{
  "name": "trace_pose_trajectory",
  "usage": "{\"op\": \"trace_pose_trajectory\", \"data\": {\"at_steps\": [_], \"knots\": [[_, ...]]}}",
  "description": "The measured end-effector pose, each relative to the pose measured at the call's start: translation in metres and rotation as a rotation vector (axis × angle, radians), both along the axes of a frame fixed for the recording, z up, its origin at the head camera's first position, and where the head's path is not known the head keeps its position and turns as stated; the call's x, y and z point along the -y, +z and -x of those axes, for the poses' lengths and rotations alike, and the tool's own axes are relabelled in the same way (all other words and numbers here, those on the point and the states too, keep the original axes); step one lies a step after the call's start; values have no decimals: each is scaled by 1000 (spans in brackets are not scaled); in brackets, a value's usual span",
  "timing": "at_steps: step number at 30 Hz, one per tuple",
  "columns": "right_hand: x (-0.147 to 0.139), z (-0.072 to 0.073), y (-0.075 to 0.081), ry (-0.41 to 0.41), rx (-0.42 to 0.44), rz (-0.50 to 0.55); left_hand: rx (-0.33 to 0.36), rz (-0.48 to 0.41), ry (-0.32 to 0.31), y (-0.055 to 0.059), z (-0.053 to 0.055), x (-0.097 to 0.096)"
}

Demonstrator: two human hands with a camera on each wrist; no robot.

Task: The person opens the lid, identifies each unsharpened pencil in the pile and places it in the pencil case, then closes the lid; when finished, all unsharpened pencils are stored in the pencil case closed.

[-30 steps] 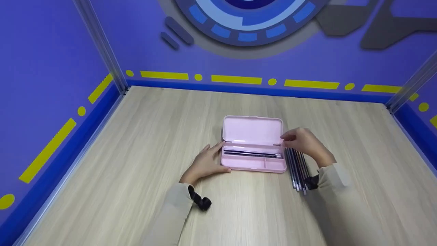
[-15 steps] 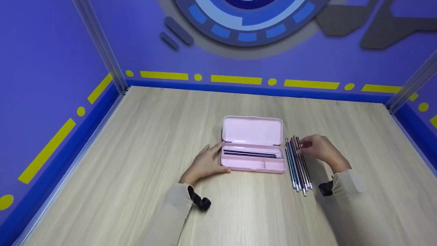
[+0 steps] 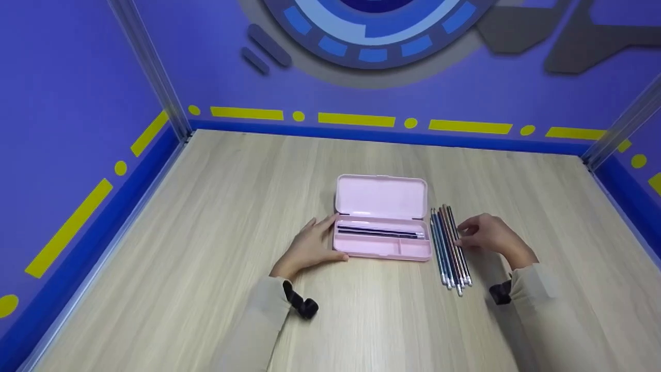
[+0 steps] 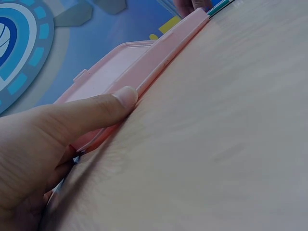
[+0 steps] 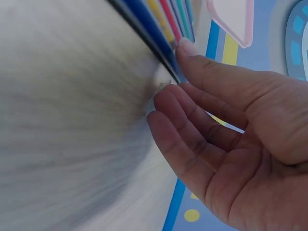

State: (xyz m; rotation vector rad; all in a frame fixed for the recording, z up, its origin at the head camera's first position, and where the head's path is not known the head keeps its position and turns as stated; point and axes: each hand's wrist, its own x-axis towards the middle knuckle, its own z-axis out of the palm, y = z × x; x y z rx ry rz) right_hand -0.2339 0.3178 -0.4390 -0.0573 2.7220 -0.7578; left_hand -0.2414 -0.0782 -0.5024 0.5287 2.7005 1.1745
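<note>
A pink pencil case (image 3: 369, 248) lies open on the table, with dark pencils (image 3: 379, 232) in its long back compartment. My left hand (image 3: 308, 249) holds the case's left end, thumb on the front edge and fingers toward the hinge; the left wrist view shows the thumb (image 4: 125, 98) against the case wall. Right of the case, several pencils (image 3: 448, 248) lie side by side, eraser ends toward me. My right hand (image 3: 490, 236) is at their right edge, its thumb (image 5: 187, 48) touching the outer pencils and the other fingers loosely bent near the table.
The pale wood table (image 3: 232, 206) is bounded by blue panels (image 3: 67, 103) at the left, back and right. Metal posts (image 3: 150, 67) stand at the back corners. Black wrist straps (image 3: 302, 302) sit over beige sleeves (image 3: 253, 320).
My right hand has moved from the case's right side to the pencil row, then slightly right and toward me along its outer edge. The left hand and case have stayed put.
</note>
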Motion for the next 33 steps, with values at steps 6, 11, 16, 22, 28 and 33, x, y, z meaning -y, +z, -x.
{"op": "trace_pose_trajectory", "data": {"at_steps": [6,11,16,22,28,33], "knots": [[-3,1,-1,-20,30,10,6,5,5,-2,0,0],[-3,3,-2,-43,25,39,32,10,22,-2,0,1],[-2,3,-2,-57,-18,56,36,10,24,0,0,0],[-3,2,-4,-85,11,90,17,22,18,-1,0,0],[-4,3,-4,-87,6,94,11,16,13,0,0,0],[-6,4,-4,-79,23,107,17,10,15,0,0,1]]}}
